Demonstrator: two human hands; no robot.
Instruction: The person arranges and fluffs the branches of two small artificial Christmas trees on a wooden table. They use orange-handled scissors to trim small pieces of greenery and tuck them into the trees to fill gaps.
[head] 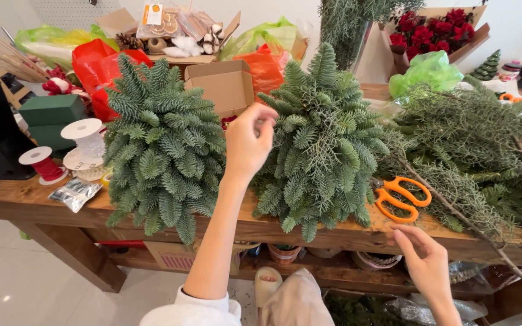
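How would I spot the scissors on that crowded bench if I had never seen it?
Start at the long wooden workbench and go toward its right half, past the two bushy fir arrangements. The scissors lie flat near the front edge, just above the right hand, against loose evergreen branches. Their bright orange handles stand out from the green around them.

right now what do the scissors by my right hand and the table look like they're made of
Scissors: glossy orange handles, probably plastic; the blades are hidden under greenery, likely metal.
Table: brown wood with visible grain and a matte, worn finish.
The right hand hovers just below the scissors, not touching them.
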